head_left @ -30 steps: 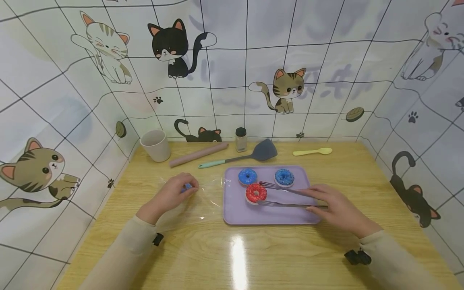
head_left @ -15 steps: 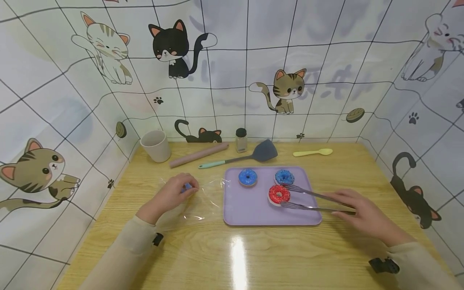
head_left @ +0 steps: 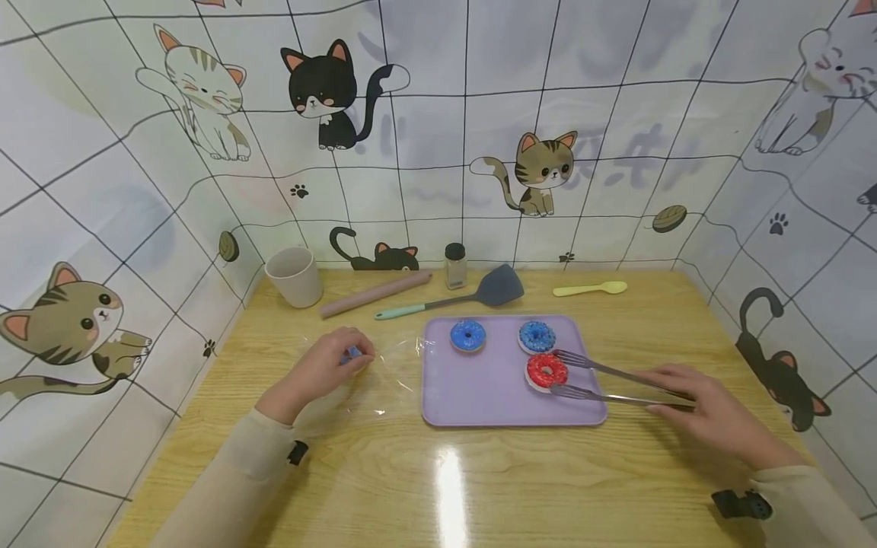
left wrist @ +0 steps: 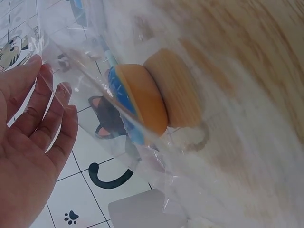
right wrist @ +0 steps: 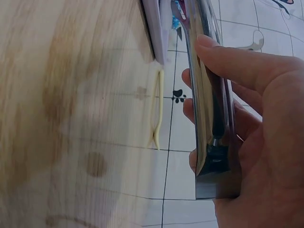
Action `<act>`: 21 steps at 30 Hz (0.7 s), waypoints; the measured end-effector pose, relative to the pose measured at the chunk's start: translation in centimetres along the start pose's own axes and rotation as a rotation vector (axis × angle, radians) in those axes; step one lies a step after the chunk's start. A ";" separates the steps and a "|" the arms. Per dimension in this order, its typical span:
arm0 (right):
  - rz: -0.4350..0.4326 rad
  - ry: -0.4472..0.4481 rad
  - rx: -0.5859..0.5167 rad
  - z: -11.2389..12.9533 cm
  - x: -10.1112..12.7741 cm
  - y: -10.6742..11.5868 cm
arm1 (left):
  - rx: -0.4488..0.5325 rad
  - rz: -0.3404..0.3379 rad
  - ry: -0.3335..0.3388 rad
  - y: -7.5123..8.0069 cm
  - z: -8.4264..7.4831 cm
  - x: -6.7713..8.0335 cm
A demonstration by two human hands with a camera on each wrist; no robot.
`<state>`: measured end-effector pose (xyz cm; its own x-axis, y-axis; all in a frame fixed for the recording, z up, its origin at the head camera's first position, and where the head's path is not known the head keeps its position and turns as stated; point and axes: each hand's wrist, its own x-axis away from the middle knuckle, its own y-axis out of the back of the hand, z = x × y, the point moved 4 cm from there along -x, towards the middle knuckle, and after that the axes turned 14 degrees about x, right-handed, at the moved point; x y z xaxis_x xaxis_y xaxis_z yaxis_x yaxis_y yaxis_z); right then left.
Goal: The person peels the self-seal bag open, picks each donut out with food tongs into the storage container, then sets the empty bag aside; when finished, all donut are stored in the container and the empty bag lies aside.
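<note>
My left hand (head_left: 322, 373) pinches the edge of a clear plastic bag (head_left: 393, 380) on the table. A blue-iced donut (left wrist: 142, 102) shows through the film in the left wrist view; in the head view the hand mostly hides it. With my right hand (head_left: 712, 415) I hold metal tongs (right wrist: 209, 142) with fork-shaped ends. Those ends lie on either side of a red-iced donut (head_left: 546, 373), over the right part of a purple tray (head_left: 493, 396). I cannot tell whether it touches the tray. Two blue donuts sit farther back, one plain-iced (head_left: 468, 336), one sprinkled (head_left: 537, 337).
Along the back stand a grey cup (head_left: 294, 278) and a black-capped shaker (head_left: 455, 266). A brown rolling pin (head_left: 375, 294), a spatula (head_left: 500, 285) and a yellow spoon (head_left: 589, 289) lie there too. Cat-patterned sheeting walls the table's back and sides.
The tongs and red donut have moved right along the tray, from beside the plain blue donut to in front of the sprinkled one. My left hand has stayed in place.
</note>
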<state>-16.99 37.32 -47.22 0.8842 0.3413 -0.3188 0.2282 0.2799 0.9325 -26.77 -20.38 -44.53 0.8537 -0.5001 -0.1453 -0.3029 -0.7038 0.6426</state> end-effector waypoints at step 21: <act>0.000 0.030 0.028 -0.4 0.7 0.5 | -0.002 0.001 -0.015 -0.1 0.0 0.0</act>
<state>-16.41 38.08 -47.00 0.8715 0.3685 -0.3236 0.2399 0.2551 0.9367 -26.73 -20.31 -44.60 0.8468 -0.5084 -0.1562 -0.3027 -0.7021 0.6445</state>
